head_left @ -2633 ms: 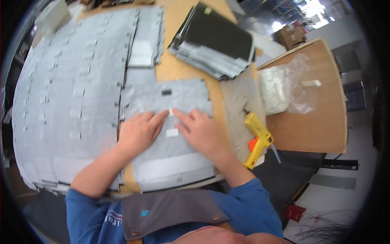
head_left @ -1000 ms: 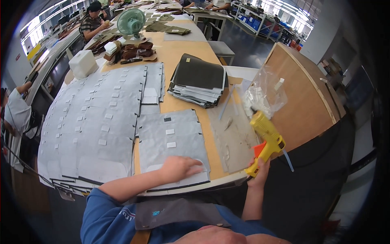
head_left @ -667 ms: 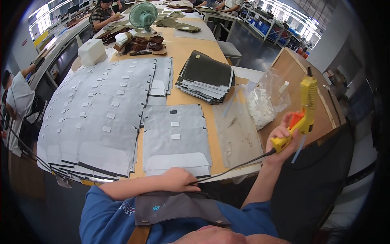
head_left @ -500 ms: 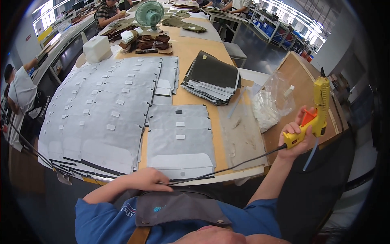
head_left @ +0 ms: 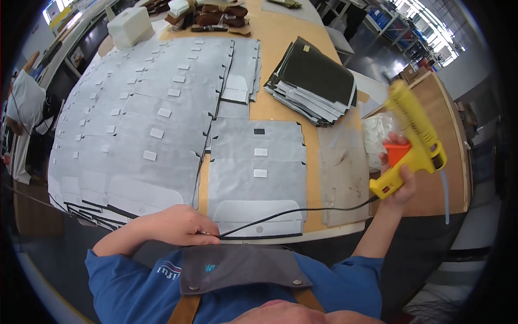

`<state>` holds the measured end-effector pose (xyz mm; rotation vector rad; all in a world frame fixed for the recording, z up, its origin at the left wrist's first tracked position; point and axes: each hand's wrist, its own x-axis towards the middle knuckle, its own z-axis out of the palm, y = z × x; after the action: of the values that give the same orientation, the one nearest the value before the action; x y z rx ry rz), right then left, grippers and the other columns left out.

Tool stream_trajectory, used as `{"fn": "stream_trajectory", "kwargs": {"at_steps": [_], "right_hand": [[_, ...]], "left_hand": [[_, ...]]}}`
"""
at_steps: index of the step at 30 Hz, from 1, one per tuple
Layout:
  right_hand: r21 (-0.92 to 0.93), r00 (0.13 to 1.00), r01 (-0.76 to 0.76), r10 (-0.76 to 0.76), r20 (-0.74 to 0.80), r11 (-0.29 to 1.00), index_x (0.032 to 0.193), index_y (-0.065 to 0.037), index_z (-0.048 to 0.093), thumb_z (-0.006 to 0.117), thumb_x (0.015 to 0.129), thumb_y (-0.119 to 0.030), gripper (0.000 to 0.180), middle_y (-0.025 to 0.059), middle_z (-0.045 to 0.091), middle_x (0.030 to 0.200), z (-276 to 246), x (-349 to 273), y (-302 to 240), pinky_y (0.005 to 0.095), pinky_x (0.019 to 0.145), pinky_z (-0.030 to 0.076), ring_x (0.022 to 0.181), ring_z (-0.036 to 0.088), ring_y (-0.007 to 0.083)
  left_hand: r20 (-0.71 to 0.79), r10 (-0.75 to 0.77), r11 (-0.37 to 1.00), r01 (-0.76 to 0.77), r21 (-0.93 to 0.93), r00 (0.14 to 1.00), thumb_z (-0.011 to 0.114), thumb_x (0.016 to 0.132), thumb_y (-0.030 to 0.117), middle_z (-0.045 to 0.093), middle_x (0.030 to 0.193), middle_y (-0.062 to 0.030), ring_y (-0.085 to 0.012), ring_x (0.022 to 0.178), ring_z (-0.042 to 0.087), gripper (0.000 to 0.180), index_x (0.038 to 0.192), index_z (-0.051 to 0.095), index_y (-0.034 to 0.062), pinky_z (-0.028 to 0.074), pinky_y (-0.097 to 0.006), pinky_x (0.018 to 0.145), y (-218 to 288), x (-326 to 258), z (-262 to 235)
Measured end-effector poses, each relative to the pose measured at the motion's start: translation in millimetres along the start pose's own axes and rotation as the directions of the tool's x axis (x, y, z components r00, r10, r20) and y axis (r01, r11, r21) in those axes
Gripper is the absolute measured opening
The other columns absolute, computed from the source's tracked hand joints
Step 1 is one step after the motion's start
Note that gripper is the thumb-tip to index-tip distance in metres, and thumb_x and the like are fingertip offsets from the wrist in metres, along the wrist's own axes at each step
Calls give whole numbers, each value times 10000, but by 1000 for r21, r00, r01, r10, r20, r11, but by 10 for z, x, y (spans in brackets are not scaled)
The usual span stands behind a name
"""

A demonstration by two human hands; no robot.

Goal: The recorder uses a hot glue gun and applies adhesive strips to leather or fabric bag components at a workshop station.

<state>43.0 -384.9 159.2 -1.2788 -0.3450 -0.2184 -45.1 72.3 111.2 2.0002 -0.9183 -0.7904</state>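
My right hand (head_left: 400, 186) grips a yellow hot glue gun (head_left: 414, 116) with an orange trigger. The gun is raised over the right side of the table, its slightly blurred nozzle tilted up and to the left. A pale glue stick (head_left: 445, 197) hangs from its rear. From the grip a black cord (head_left: 291, 210) runs left to my left hand (head_left: 186, 227), whose fingers are closed around it at the table's front edge. Between the hands lie overlapping grey fabric panels (head_left: 259, 186) with small white patches and one black patch.
A broad spread of similar grey panels (head_left: 135, 108) covers the left of the table. Behind stand a dark stack of pieces (head_left: 318, 70), a white box (head_left: 129, 27) and brown bundles (head_left: 218, 16). At right, a plastic bag of white pieces (head_left: 377, 135) lies by a wooden board (head_left: 440, 135).
The glue gun has turned from upright to leaning left. My left hand's fingers have closed more on the cord. The whole view has shifted, with the table's far end now out of sight.
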Motion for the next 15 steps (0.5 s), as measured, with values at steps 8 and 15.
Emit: {"fn": "stream_trajectory", "kwargs": {"at_steps": [8, 15], "right_hand": [[-143, 870, -448, 467, 160, 883, 1311, 59, 497, 622, 819, -203, 571, 199, 593, 1231, 558, -155, 690, 407, 936, 502, 1130, 622, 342], [-124, 730, -649, 660, 178, 751, 1339, 11, 463, 621, 888, -105, 491, 154, 615, 1149, 767, -119, 1147, 398, 952, 502, 1082, 637, 268]], "left_hand": [[-178, -114, 988, 130, 82, 977, 654, 939, 303, 663, 769, -79, -287, 703, 643, 199, 1037, 695, 136, 493, -381, 577, -619, 328, -15], [-573, 147, 781, 260, 567, 806, 716, 867, 271, 468, 629, 9, -171, 554, 557, 395, 1246, 645, 190, 455, -323, 474, -962, 592, 62]]}}
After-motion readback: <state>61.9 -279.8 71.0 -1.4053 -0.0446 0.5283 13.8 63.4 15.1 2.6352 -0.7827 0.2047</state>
